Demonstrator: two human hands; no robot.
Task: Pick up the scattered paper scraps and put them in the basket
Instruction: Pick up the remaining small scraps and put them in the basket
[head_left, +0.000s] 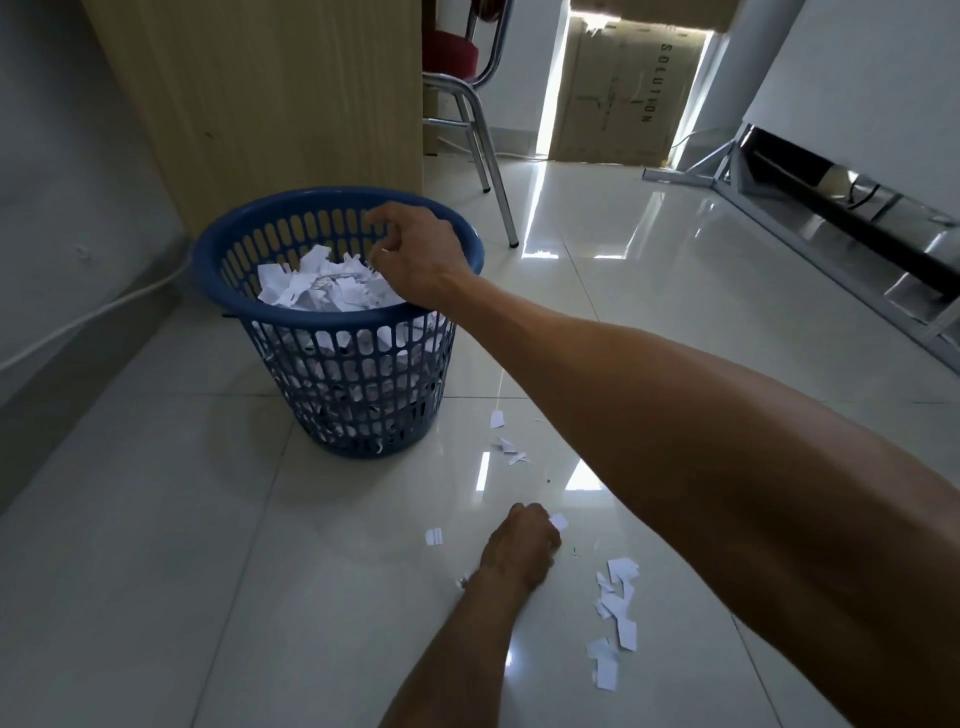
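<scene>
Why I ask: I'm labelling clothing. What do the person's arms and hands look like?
The left hand and right hand are bare: no gloves, and no ring, watch or bracelet shows. The left arm and right arm are uncovered up to the frame edge, with no sleeves in view and no markings.

Indoor room, office-like (could be a home study, can't settle it). Glossy pale tile floor (649, 322), wood-laminate desk side panel (291, 104), chrome-legged chair (483, 156) with red seat, printed cardboard box (628, 98) standing in a bright opening, white cable (78, 322) along grey wall, blue plastic waste basket (337, 374) holding paper scraps (322, 286).
</scene>
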